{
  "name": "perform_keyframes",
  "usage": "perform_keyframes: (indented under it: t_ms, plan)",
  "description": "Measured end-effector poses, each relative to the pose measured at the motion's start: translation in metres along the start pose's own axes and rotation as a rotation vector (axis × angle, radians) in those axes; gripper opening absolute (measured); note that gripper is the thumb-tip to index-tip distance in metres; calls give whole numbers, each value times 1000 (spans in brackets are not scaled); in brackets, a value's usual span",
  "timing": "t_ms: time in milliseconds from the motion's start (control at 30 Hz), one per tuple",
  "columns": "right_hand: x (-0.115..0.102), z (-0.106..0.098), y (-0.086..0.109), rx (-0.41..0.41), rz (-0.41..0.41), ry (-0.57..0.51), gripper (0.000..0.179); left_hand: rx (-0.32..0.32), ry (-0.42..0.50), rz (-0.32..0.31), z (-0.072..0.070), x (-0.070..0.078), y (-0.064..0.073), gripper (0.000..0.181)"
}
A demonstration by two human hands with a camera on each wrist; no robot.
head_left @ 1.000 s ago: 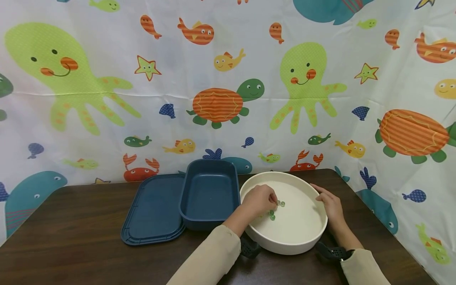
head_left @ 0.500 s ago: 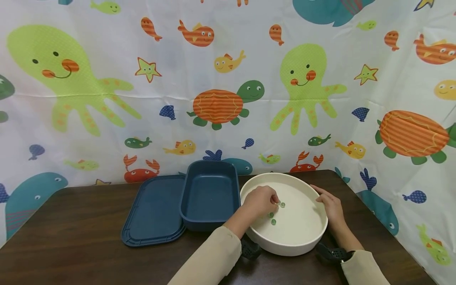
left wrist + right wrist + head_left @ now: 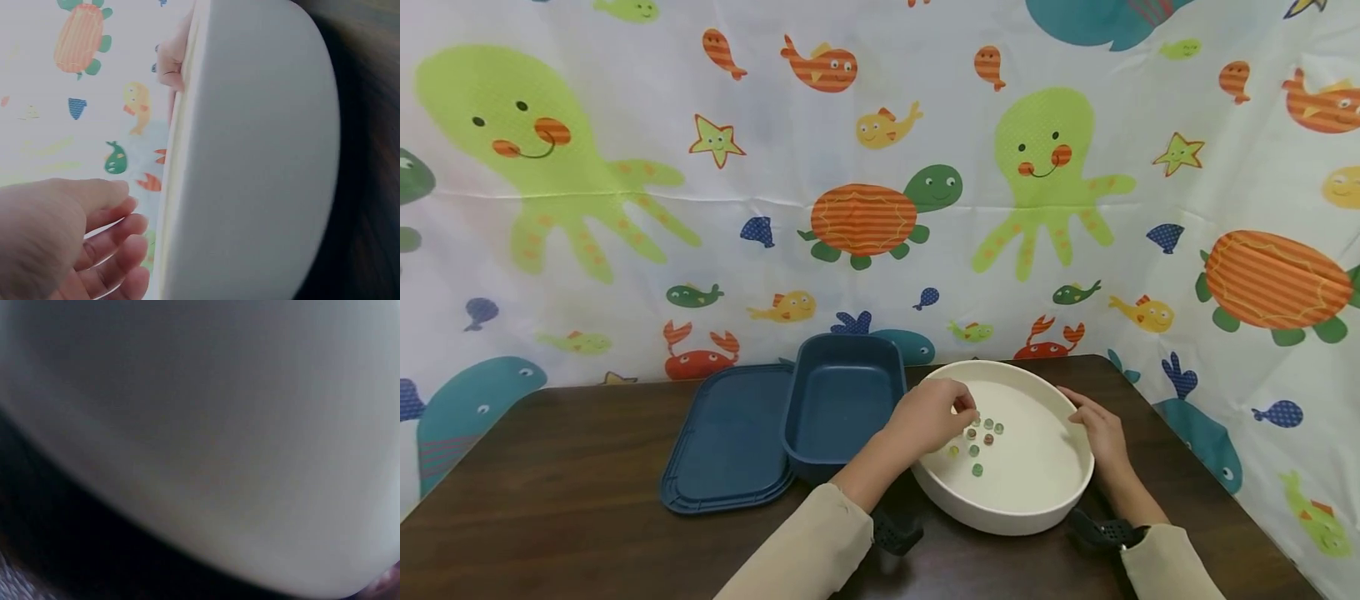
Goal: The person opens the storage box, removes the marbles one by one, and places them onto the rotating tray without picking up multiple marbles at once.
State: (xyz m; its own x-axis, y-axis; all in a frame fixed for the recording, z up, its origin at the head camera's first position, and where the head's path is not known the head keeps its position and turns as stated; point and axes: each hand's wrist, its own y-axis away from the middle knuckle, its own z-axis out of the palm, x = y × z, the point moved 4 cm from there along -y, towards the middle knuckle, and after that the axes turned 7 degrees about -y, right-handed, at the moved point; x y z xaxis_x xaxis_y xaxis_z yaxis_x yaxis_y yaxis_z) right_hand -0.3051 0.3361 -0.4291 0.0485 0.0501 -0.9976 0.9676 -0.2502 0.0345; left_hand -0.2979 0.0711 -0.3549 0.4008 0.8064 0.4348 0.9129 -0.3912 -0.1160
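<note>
A shallow round cream basin [image 3: 1037, 475] stands on the table, with several small glass marbles [image 3: 977, 470] lying loose in it, mostly greenish, plus some reddish and a yellow one. Over its left rim is my left hand [image 3: 928, 412], thumb and index fingertips close together. In the left wrist view the left hand's [image 3: 81, 237] other fingers curl loosely; whether a marble sits between the tips is hidden. My right hand [image 3: 1099, 429] grips the basin's right rim, thumb at the inside. The basin's blurred outer wall [image 3: 237, 437] fills the right wrist view.
Left of the basin stands a deep blue rectangular box [image 3: 842, 408], close beside it. A flat blue lid [image 3: 730, 442] lies to the box's left. Behind the dark wooden table [image 3: 550, 500] hangs a sea-animal curtain [image 3: 850, 125].
My left hand has lifted back and to the left from the basin's middle, uncovering more marbles. A marble rolled slightly nearer the front. The right hand stays on the rim.
</note>
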Motion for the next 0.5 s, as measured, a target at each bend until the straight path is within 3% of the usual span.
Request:
perform_keyframes:
  t_ms: [333,500]
  plan:
    - [-6,-15,0,-72,50,139,55,65,-4,14,-36,-29,35,14]
    - [-11,-26,-1,-102,75,393,57,71,-94,10,-48,-47,48,15]
